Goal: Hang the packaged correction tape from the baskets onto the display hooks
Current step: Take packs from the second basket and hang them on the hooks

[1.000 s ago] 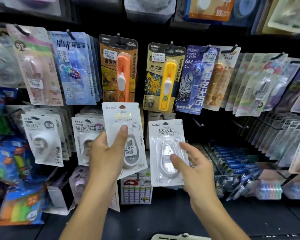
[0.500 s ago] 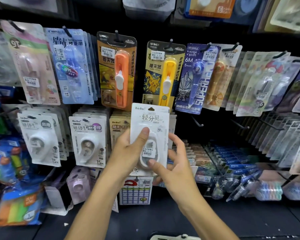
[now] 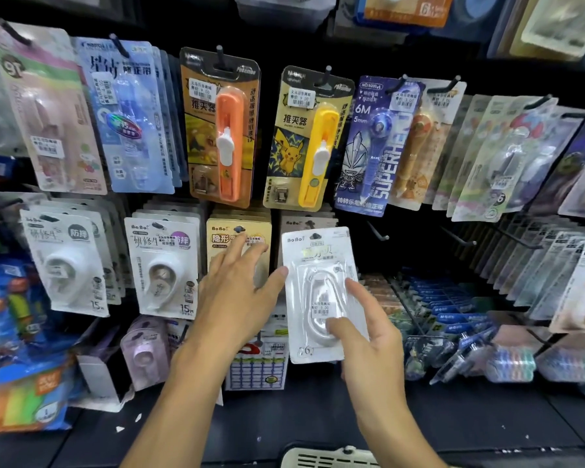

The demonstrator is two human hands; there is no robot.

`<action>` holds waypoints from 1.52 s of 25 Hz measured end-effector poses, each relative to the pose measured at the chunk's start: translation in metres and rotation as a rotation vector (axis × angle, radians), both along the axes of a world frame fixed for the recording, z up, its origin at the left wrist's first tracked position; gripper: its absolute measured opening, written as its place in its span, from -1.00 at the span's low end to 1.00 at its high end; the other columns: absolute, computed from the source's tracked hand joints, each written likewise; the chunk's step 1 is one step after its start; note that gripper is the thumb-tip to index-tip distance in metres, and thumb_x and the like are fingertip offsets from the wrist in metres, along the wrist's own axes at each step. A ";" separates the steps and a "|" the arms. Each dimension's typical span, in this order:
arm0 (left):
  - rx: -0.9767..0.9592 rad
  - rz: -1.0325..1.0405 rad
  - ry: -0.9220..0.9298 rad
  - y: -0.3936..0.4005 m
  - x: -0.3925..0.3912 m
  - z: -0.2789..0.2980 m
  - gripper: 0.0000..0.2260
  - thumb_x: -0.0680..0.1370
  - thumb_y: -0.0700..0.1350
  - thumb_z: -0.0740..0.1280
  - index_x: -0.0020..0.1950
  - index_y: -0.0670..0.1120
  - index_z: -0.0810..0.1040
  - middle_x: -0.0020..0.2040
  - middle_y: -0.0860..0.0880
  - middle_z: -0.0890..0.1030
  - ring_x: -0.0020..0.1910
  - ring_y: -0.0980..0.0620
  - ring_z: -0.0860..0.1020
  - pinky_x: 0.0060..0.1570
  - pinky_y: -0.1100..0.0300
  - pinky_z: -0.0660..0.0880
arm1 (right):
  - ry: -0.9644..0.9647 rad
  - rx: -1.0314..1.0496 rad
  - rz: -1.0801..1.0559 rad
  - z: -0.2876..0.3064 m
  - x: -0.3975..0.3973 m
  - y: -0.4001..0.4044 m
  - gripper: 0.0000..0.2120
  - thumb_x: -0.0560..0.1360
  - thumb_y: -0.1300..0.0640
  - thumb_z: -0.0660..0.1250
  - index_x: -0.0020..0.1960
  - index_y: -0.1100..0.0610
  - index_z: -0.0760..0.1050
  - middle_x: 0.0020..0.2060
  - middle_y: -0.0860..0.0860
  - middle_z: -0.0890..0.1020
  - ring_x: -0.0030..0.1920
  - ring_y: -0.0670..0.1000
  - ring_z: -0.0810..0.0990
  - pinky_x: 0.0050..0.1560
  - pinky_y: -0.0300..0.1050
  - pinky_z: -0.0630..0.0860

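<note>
Packs of white correction tape (image 3: 70, 265) hang on the hooks at the 9 o'clock edge of the display, with a second white stack (image 3: 163, 268) just to their right. Next comes the left hand (image 3: 237, 295), forearm rising from 6 o'clock, fingers straight and spread, holding nothing; its fingertips reach up over the yellow-carded pack (image 3: 238, 236) hanging behind it, though whether they touch the card cannot be told. The thumb tip lies at the left edge of the white correction tape pack (image 3: 318, 261), which stands upright near the centre of the view, in front of a hung stack of like cards. The right hand (image 3: 368, 336) grips this pack from its 4 o'clock corner, thumb pressed on the clear blister, fingers curled round the right edge. At 6 o'clock a pale basket (image 3: 321, 457) rim shows.
</note>
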State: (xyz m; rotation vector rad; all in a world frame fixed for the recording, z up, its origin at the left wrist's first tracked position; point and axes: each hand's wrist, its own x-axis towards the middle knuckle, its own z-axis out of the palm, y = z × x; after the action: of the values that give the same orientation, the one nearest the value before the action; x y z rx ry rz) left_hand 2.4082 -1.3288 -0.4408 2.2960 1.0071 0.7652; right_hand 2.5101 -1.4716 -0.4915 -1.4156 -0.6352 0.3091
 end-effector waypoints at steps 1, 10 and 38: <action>0.003 -0.007 0.010 0.001 0.000 -0.001 -0.46 0.63 0.22 0.24 0.59 0.10 0.31 0.68 0.10 0.07 0.64 0.01 0.06 0.56 -0.15 0.14 | -0.015 -0.012 -0.014 -0.002 -0.001 -0.001 -0.48 0.49 0.17 0.40 0.26 -0.39 0.51 0.25 -0.45 0.47 -0.06 -0.45 0.57 -0.14 -0.44 0.44; -0.030 -0.089 0.042 0.003 -0.007 -0.008 -0.45 0.65 0.24 0.20 0.62 0.13 0.26 0.68 0.15 0.00 0.66 0.08 -0.08 0.62 -0.08 -0.02 | -0.025 -0.086 0.004 0.003 0.014 0.019 -0.52 0.55 0.10 0.38 0.29 -0.42 0.44 0.24 -0.42 0.48 -0.02 -0.31 0.57 0.06 -0.26 0.44; 0.119 -0.894 1.208 -0.158 0.033 -0.143 -0.48 0.62 0.19 0.29 0.57 0.20 0.29 0.57 0.05 0.37 0.50 -0.08 0.39 0.38 0.01 0.38 | -0.725 -1.371 0.772 -0.232 0.054 -0.235 -0.35 0.43 0.22 0.34 0.50 -0.06 0.37 0.36 -0.01 0.56 0.29 0.08 0.53 0.21 -0.09 0.49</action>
State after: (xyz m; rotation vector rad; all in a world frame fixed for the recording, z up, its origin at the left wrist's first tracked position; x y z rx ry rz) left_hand 2.4412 -1.4865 -0.5834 2.8470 0.1607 -1.0430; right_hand 2.5644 -1.7063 -0.7239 -2.5709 -1.7757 0.9776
